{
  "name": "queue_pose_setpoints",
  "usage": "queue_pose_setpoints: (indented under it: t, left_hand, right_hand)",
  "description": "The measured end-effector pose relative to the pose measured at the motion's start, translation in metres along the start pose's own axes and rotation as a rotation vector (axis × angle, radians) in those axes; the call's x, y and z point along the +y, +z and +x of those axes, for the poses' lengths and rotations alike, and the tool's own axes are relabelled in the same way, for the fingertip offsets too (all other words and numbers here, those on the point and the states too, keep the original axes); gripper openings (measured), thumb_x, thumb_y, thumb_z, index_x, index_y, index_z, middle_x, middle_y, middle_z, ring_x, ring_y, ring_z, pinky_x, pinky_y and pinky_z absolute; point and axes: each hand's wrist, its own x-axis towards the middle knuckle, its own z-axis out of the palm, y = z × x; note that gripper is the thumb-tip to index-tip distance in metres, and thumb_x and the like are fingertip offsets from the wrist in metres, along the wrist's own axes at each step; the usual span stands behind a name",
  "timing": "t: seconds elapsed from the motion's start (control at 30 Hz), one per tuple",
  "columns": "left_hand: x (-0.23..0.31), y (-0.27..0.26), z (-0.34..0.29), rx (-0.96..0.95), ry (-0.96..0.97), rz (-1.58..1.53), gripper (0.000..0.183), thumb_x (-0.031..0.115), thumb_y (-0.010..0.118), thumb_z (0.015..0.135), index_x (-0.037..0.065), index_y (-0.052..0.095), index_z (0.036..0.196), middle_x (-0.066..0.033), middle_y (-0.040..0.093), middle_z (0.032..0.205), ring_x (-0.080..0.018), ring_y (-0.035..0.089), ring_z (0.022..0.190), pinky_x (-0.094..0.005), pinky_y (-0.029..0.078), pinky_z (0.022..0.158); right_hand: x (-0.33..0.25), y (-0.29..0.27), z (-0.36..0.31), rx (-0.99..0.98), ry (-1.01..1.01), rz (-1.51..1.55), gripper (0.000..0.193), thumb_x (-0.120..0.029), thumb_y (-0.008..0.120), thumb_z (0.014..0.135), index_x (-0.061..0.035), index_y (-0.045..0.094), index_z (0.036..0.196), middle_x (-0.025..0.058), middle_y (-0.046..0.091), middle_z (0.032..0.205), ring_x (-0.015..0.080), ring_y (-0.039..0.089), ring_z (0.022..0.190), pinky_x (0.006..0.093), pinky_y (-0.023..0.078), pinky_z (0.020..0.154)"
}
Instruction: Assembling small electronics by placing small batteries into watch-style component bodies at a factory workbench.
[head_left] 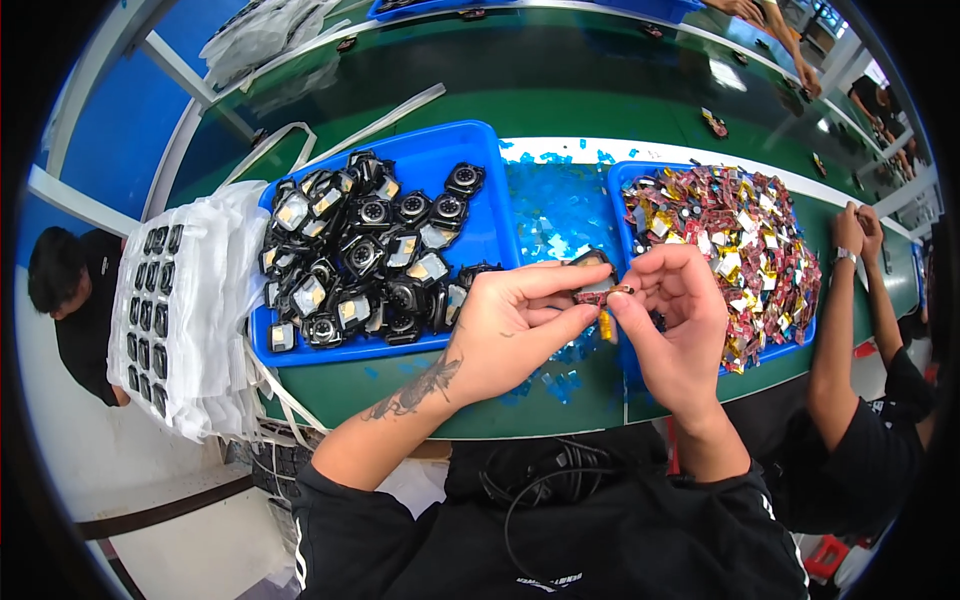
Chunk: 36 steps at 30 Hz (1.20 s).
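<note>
My left hand [512,322] is closed around a black watch case [592,259], its thumb and fingers pressing on both sides. Between the two hands sits a small red circuit board [597,297], with a yellow flexible strip [606,326] hanging below it. My right hand [678,325] pinches the right end of this board between thumb and forefinger. The fingers partly hide how board and case meet. Left of my hands, a blue tray [508,205] holds a heap of black watch cases [365,250]. To the right, another blue tray [617,190] is piled with red circuit boards [740,240].
Blue film scraps [545,215] litter the green table [420,400] between the trays. Stacked white packing sheets [185,330] with black watch parts stand at far left. Beyond runs a green conveyor [560,75] bearing scattered small parts. A co-worker's arms [845,310] are at right.
</note>
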Motion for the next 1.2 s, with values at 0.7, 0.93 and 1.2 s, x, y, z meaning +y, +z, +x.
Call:
queue_pose_setpoints:
  t: [0.7,0.93,1.2]
  left_hand:
    - [-0.007,0.004,-0.002,0.009,0.197,0.183,0.033,-0.009,0.06,0.087,-0.003,0.063,0.119,-0.0152,0.063,0.119,-0.0175,0.063,0.106,-0.027,0.057,0.083]
    - [-0.009,0.004,-0.005,0.013,0.175,0.134,0.035,-0.01,0.056,0.089,-0.004,0.059,0.124,-0.0153,0.061,0.122,-0.0182,0.062,0.107,-0.0285,0.056,0.086]
    - [0.014,-0.036,0.02,0.376,0.484,1.281,0.042,0.011,0.056,0.093,0.005,0.05,0.134,-0.0199,0.053,0.132,-0.03,0.061,0.107,-0.0427,0.05,0.088]
  right_hand:
    - [0.005,-0.003,0.006,-0.021,-0.025,-0.226,0.041,0.007,0.069,0.079,-0.0021,0.051,0.115,0.0007,0.055,0.082,0.0047,0.052,0.072,0.018,0.043,0.059]
    - [0.003,0.006,0.004,-0.058,0.077,-0.082,0.043,0.008,0.065,0.081,-0.0031,0.051,0.121,0.002,0.056,0.089,0.0078,0.058,0.08,0.0196,0.053,0.065]
    - [-0.003,-0.019,0.088,-0.235,-0.048,-0.319,0.037,-0.001,0.067,0.082,-0.0033,0.054,0.117,0.0043,0.062,0.082,0.0126,0.063,0.076,0.0274,0.051,0.066]
